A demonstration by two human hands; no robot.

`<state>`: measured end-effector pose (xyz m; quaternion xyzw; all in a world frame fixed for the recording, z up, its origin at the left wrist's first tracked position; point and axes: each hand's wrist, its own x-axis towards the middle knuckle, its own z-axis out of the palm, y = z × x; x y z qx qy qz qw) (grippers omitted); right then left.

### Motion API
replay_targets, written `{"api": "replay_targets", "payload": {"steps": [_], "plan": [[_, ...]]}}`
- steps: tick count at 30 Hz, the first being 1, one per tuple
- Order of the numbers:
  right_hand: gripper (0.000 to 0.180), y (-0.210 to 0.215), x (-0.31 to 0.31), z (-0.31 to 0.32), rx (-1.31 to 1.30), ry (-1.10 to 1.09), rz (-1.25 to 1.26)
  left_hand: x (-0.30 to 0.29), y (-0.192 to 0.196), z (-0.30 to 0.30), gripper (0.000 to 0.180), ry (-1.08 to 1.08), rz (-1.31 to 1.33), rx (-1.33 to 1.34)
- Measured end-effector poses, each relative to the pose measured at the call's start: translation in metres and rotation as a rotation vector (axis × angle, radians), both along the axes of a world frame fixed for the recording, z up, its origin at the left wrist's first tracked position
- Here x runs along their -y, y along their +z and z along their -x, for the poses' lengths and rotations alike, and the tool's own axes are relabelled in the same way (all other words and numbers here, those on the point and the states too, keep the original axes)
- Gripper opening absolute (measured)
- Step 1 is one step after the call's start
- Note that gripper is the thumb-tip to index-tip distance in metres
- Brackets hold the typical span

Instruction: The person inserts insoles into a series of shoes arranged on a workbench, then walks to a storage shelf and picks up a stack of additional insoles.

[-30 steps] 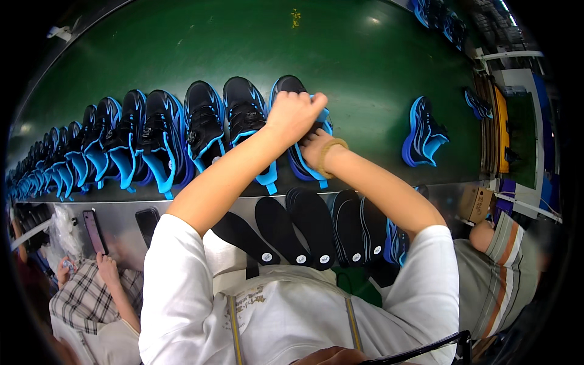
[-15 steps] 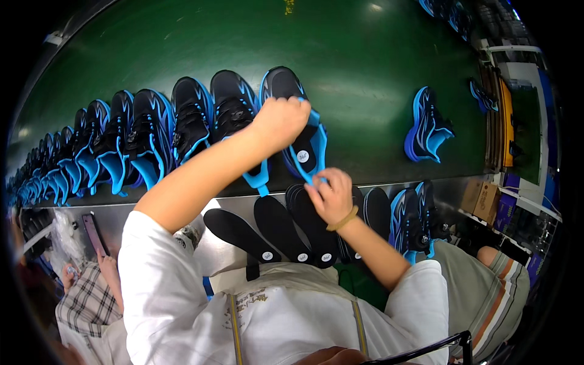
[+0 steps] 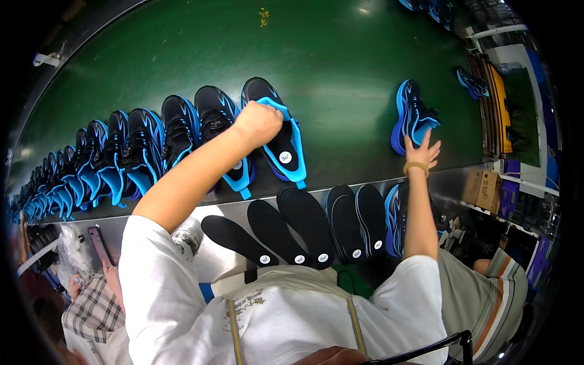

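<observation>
Left hand (image 3: 258,123) just left of 12 o'clock, grip clamped on the near shoe (image 3: 297,143) at its tongue; inner insole (image 3: 281,142) seated, white round label (image 3: 285,157) showing at the heel end. Right hand (image 3: 422,153) toward 3, grip apart, fingers spread at the collar of the lone shoe (image 3: 407,112) at 2; contact can't tell. Both shoes on green tabletop (image 3: 340,61). Shoe row (image 3: 135,143) trails off to 9. Loose black insoles (image 3: 307,225) at 6.
</observation>
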<state>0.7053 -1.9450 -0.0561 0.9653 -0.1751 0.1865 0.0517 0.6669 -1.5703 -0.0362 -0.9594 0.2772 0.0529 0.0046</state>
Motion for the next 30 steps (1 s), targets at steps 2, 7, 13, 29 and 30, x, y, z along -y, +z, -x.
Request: {"api": "replay_targets", "payload": {"steps": [2,7,13,29,30], "plan": [[0.045,-0.010,0.059,-0.014,-0.318,0.084,-0.468,0.004,0.011,-0.009,0.014,0.034,0.125,-0.142],[0.030,-0.019,-0.015,0.010,-0.200,0.372,-0.444,-0.012,0.018,-0.006,0.019,0.450,0.759,-0.344],[0.041,0.022,-0.142,0.126,-0.180,0.776,-0.905,-0.037,0.041,0.005,0.021,0.844,1.708,-0.758],[0.046,0.056,-0.068,0.270,-0.577,0.491,-0.802,0.080,0.051,-0.021,0.045,0.224,0.274,-0.214],[0.040,0.071,-0.061,0.261,-0.535,0.493,-0.869,0.078,0.042,-0.025,0.049,0.205,0.230,-0.193]]}}
